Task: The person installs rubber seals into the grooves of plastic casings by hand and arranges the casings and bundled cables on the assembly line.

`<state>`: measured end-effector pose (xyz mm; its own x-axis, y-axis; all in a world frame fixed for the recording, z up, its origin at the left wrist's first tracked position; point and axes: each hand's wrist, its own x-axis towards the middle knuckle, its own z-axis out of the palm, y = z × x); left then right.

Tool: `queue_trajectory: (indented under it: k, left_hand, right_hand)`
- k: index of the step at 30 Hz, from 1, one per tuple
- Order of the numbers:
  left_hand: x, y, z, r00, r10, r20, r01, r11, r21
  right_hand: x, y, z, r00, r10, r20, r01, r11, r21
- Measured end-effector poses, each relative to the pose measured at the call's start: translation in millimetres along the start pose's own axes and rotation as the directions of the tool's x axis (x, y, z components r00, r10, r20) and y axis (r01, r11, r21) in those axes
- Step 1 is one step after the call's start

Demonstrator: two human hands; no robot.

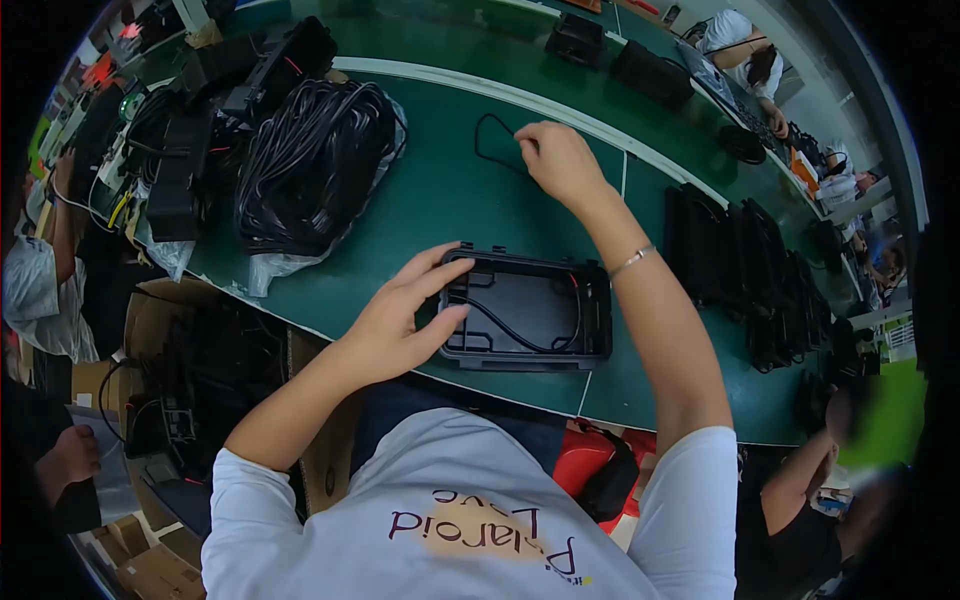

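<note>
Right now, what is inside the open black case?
In the case, a black cable curves over the floor, with a red bit at the right. The left hand covers part of the left end; what lies beneath its fingers cannot be seen.

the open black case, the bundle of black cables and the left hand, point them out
Open black case (525, 362): head view, on its near side wall.
Bundle of black cables (312, 150): head view, on the middle of the coiled strands.
Left hand (405, 318): head view, on the back of the hand.
</note>
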<state>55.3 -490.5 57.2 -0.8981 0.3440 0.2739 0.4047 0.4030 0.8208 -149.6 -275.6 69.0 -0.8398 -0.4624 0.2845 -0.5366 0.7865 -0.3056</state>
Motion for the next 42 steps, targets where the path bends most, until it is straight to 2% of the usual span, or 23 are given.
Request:
queue_trajectory:
  k: [1,3,5,6,9,11,13,14,15,17,18,19,21,23,24,27,29,32,35,36,39,41,42]
  left_hand:
    - [3,-2,-1,1.0,-0.002,0.009,0.003,0.998,-0.057]
    - [5,-5,-1,1.0,-0.003,0.014,0.005,0.993,-0.119]
    - [7,-9,0,0.995,-0.08,0.052,0.091,0.961,-0.263]
    - [6,-11,0,0.995,-0.08,0.053,0.091,0.961,-0.262]
    - [3,-15,0,0.997,-0.057,0.056,0.073,0.942,-0.327]
    - [3,-13,-4,0.985,-0.105,0.137,0.154,0.892,-0.424]
    - [6,-21,-10,0.989,-0.139,0.044,0.144,0.88,-0.452]
    - [11,-20,-17,0.986,-0.165,-0.01,0.143,0.884,-0.444]
    - [18,-12,-25,0.972,-0.224,-0.076,0.172,0.889,-0.425]
    - [38,-7,-33,0.959,-0.057,-0.279,0.003,0.982,-0.191]
    - [52,-3,-34,0.918,0.093,-0.386,-0.127,0.99,-0.065]
    - [63,8,-34,0.912,0.172,-0.371,-0.193,0.981,-0.019]
    - [86,29,-29,0.9,0.302,-0.314,-0.318,0.948,0.001]
    - [98,51,-32,0.98,0.135,-0.148,-0.16,0.972,-0.172]
    - [101,61,-26,0.964,0.172,-0.202,-0.233,0.912,-0.337]
    - [91,91,-33,0.964,0.226,-0.143,-0.254,0.941,-0.225]
    - [83,102,-35,0.912,0.304,-0.277,-0.351,0.926,-0.138]
    - [56,119,-48,0.936,0.213,-0.278,-0.254,0.96,-0.118]
    - [26,106,-58,0.954,0.204,-0.22,-0.244,0.954,-0.176]
    - [16,98,-61,0.963,0.179,-0.203,-0.219,0.955,-0.2]
    - [-7,74,-61,0.982,0.115,-0.152,-0.16,0.933,-0.324]
    - [-18,62,-51,0.989,-0.004,-0.149,-0.056,0.916,-0.398]
    - [-18,58,-47,0.987,-0.07,-0.147,0.002,0.91,-0.416]
  right_hand:
    - [12,-3,8,1.0,0.002,0.006,-0.002,1.0,0.003]
    - [35,-5,22,1.0,0.015,-0.025,-0.018,0.987,-0.157]
    - [53,8,50,0.997,0.036,-0.075,-0.053,0.97,-0.239]
    - [58,9,57,0.99,0.053,-0.128,-0.092,0.945,-0.314]
    - [64,18,69,0.984,0.019,-0.178,-0.083,0.929,-0.361]
    - [61,12,53,0.994,0.073,-0.079,-0.094,0.949,-0.301]
    - [56,6,36,0.985,0.158,-0.066,-0.169,0.961,-0.221]
    - [44,4,25,0.981,0.173,-0.091,-0.159,0.976,0.149]
    - [29,-4,12,0.974,0.198,-0.11,-0.118,0.858,0.499]
    - [-10,-38,-25,0.965,0.128,-0.228,0.0,0.872,0.49]
    - [-28,-54,-38,0.963,0.126,-0.237,0.022,0.842,0.538]
    - [-44,-68,-49,0.961,0.128,-0.244,0.04,0.812,0.582]
    - [-67,-85,-67,0.933,-0.001,-0.361,0.194,0.844,0.5]
    - [-84,-91,-90,0.929,-0.003,-0.369,0.193,0.856,0.479]
    - [-91,-90,-103,0.927,0.0,-0.376,0.191,0.862,0.47]
    - [-122,-91,-131,0.911,0.005,-0.413,0.221,0.839,0.498]
    - [-145,-91,-143,0.908,0.033,-0.417,0.214,0.82,0.532]
    - [-181,-87,-149,0.888,0.072,-0.454,0.213,0.81,0.546]
    - [-217,-88,-150,0.882,0.043,-0.47,0.174,0.895,0.41]
    - [-230,-95,-151,0.907,0.128,-0.401,0.083,0.88,0.468]
    - [-255,-105,-141,0.913,0.249,-0.324,-0.016,0.814,0.58]
    - [-261,-109,-126,0.907,0.275,-0.321,-0.013,0.777,0.629]
    - [-262,-111,-120,0.905,0.394,-0.162,-0.125,0.608,0.784]
